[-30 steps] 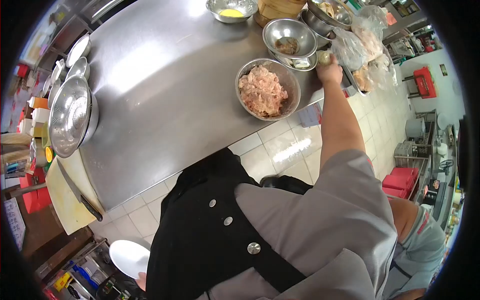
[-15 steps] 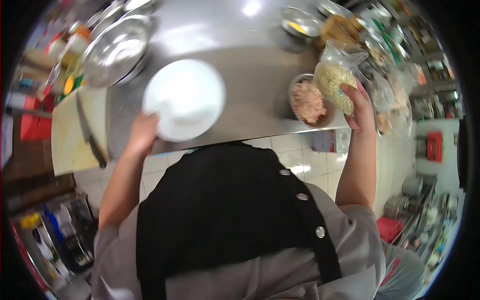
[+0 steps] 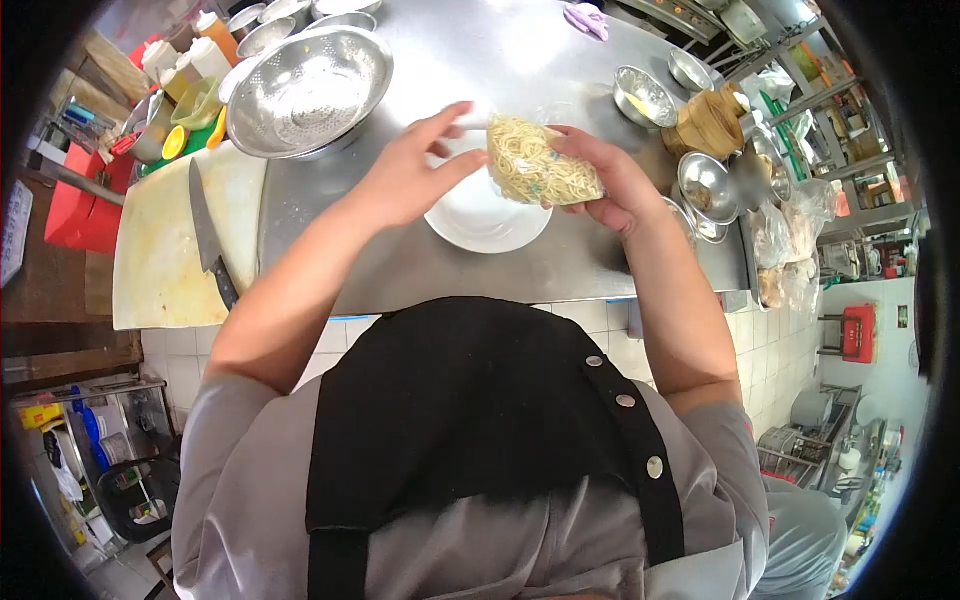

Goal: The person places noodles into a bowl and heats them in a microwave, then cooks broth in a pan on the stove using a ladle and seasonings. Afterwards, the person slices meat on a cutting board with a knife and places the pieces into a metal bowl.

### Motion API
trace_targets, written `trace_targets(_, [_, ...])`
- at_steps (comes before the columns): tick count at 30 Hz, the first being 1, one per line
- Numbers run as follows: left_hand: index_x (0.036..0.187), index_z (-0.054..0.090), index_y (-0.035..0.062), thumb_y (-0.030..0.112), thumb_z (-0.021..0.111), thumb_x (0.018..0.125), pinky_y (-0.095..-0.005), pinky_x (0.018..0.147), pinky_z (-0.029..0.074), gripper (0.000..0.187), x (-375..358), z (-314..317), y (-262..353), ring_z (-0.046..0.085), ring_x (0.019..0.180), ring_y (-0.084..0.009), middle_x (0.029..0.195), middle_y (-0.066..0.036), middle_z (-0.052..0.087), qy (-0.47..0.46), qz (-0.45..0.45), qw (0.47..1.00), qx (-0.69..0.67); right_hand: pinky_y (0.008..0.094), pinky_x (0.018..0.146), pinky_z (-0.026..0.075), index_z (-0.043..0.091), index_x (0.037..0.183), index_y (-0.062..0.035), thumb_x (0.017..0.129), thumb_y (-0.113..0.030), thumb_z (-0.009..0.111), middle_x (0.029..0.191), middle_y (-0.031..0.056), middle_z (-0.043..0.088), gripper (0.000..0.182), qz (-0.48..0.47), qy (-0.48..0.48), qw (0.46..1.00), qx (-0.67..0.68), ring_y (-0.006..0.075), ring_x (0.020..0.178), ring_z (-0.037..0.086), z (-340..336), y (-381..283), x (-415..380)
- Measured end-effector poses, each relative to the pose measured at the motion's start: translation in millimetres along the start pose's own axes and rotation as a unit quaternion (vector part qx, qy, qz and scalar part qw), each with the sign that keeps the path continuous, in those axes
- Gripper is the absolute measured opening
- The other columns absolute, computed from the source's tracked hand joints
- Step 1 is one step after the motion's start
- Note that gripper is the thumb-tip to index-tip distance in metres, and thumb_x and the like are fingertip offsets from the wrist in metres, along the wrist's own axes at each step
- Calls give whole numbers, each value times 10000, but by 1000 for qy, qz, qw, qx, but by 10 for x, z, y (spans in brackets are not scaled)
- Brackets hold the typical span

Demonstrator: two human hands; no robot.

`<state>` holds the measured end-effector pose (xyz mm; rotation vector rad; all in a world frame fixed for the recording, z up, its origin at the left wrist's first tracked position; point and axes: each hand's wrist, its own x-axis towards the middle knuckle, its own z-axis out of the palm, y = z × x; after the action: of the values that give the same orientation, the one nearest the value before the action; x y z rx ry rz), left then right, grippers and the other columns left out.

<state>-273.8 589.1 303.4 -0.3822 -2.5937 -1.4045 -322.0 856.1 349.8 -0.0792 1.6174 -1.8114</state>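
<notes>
A clear plastic bag of pale yellow noodles (image 3: 545, 162) is in my right hand (image 3: 618, 188), with the thumb over its top and the fingers underneath. My left hand (image 3: 420, 170) is open, its fingers spread and the thumb tip right by the bag's left side. Beneath the bag a round white plate (image 3: 488, 228) lies on the steel counter, its far part covered by my hands and the noodles.
On the left lie a cutting board (image 3: 150, 255) and a black-handled knife (image 3: 206, 220). A large steel colander (image 3: 312, 92) stands behind them, near sauce bottles (image 3: 208, 58). At right are a steel bowl (image 3: 645, 97), a wooden block (image 3: 708, 125) and more bowls (image 3: 708, 188).
My right hand has brought the noodle bag left, over the plate. My left hand has let go of the plate's rim and risen beside the bag. The plate now sits further right in view.
</notes>
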Motion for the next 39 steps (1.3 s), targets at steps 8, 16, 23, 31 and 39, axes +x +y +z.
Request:
trace_targets(8, [1143,716,54,298,599,997,-261,737,495,308,234,146,104,582,774,-93,863,-9,666,0,-61,977,-204,242,478,432,486,1396,-58,931,-399,655,1017,85,697,600,-52,84,989,-109,164,734,698,407,44,-112])
trace_targets(16, [1031,755,92,217,590,939,-307,763,495,227,105,175,262,631,849,-176,952,-94,659,83,57,995,-9,300,568,503,567,1328,-33,942,-415,630,1049,110,699,547,-26,84,943,-322,172,763,699,247,279,-29])
trace_targets(23, [973,754,64,225,574,948,-288,692,500,243,77,256,254,634,731,-147,819,-43,695,22,-43,996,-72,461,749,521,686,1111,-47,944,-394,601,870,166,709,393,-279,174,740,-586,380,801,675,387,449,-67])
trace_targets(31, [1190,676,45,249,583,960,-283,744,522,321,110,-412,385,634,833,-111,1031,-70,692,180,-43,977,-108,427,701,514,669,1055,-93,975,-311,552,793,181,687,260,-296,173,754,-560,362,713,638,440,-237,-64])
trace_targets(39, [1329,588,120,572,786,731,-456,1082,397,774,-510,-1362,-1092,488,1276,-393,1345,-228,541,316,-235,876,278,397,824,499,673,1206,-101,960,-259,533,1063,154,715,324,-295,151,907,-259,246,921,675,29,-1049,-246])
